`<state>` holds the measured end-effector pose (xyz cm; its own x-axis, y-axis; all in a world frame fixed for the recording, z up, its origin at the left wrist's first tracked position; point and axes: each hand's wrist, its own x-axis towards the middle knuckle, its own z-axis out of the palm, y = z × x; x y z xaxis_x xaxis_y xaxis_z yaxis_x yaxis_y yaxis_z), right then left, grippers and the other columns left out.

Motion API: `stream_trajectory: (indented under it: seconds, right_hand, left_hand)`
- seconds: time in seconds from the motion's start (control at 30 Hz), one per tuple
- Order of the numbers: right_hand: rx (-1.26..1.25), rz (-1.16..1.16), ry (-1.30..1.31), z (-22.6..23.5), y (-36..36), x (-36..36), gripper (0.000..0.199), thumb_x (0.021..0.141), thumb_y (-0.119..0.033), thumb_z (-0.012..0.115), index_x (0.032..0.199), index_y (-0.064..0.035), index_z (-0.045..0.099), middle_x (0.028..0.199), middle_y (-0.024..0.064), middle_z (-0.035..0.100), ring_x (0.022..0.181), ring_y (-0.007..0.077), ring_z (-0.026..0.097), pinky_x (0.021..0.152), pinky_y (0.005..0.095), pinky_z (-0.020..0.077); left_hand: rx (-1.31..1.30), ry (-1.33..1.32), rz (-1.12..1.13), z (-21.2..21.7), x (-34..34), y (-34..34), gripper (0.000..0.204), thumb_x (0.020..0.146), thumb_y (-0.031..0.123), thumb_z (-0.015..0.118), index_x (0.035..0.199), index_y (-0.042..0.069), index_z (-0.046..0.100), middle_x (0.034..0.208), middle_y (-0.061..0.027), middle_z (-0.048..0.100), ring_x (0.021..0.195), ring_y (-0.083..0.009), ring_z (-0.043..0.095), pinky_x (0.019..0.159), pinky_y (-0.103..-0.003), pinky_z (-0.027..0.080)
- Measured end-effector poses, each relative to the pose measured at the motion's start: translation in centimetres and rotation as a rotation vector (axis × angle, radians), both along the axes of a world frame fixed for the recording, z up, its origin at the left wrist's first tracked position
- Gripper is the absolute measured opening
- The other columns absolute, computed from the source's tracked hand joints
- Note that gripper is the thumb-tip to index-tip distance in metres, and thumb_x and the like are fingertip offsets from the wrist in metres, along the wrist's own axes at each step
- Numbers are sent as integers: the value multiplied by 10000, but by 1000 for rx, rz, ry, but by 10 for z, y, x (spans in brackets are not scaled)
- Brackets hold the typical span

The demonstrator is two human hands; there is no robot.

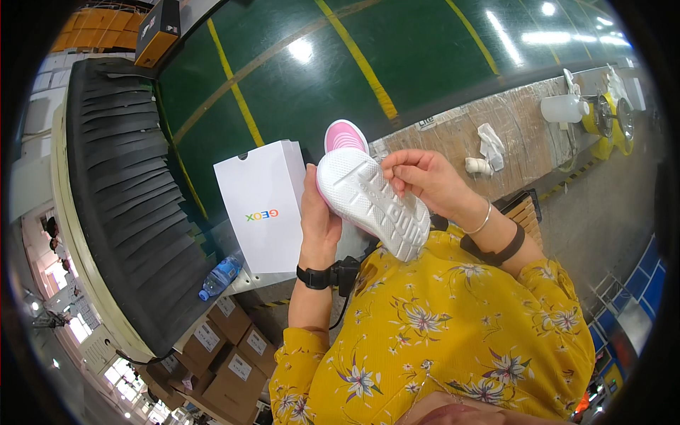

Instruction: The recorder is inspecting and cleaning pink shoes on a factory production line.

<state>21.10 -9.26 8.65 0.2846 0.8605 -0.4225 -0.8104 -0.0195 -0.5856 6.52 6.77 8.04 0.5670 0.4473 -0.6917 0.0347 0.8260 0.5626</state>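
Observation:
My left hand [316, 219] grips a small pink shoe with a white ribbed sole [372, 202], sole turned up toward me. Fingertips of my right hand [423, 177] pinch at the sole's upper edge. A second pink shoe [345, 135] stands just behind the held one. To the left of my left hand a white shoebox [262, 205] stands on end on the worktable.
A black conveyor belt [117, 184] curves along the left. A blue water bottle [219, 276] lies by the box. Brown cartons [219, 347] are stacked below. A cardboard-covered bench [517, 134] carries a white bottle [563, 108], rags and yellow tools.

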Motion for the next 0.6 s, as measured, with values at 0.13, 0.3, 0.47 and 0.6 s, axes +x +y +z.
stream_trajectory:
  seconds: [0.13, 0.3, 0.47, 0.6]
  right_hand:
    - [46, -10, 34, -3, 0, 2, 256, 956, -25, 573, 1201, 15, 634, 995, 34, 668, 816, 87, 593, 768, 231, 518]
    - [105, -67, 67, -6, 1, 2, 317, 946, 16, 561, 1261, 29, 590, 1077, 75, 674, 896, 136, 638, 859, 261, 533]
    - [95, -71, 98, -3, 1, 4, 332, 944, 20, 569, 1276, 31, 575, 1130, 113, 672, 986, 170, 663, 908, 285, 540]
    - [85, -73, 111, -2, 2, 5, 345, 938, 13, 595, 1282, 30, 566, 1125, 132, 675, 984, 184, 677, 887, 283, 553]
  left_hand:
    - [-1, 1, 17, -1, -1, 0, 498, 1037, 456, 399, 1229, 31, 575, 1188, -97, 646, 1111, -209, 611, 970, -354, 475]
    - [-13, -20, 4, -1, -1, 1, 464, 1031, 461, 418, 1225, 73, 582, 1188, -72, 648, 1109, -201, 611, 964, -355, 488]
    - [-4, -30, 23, -8, -4, 2, 454, 1037, 443, 416, 1246, 69, 571, 1201, -75, 644, 1125, -203, 605, 980, -357, 480]
    - [-12, -18, 29, -3, -1, 1, 454, 1037, 441, 419, 1249, 68, 568, 1211, -76, 640, 1134, -205, 602, 987, -358, 476]
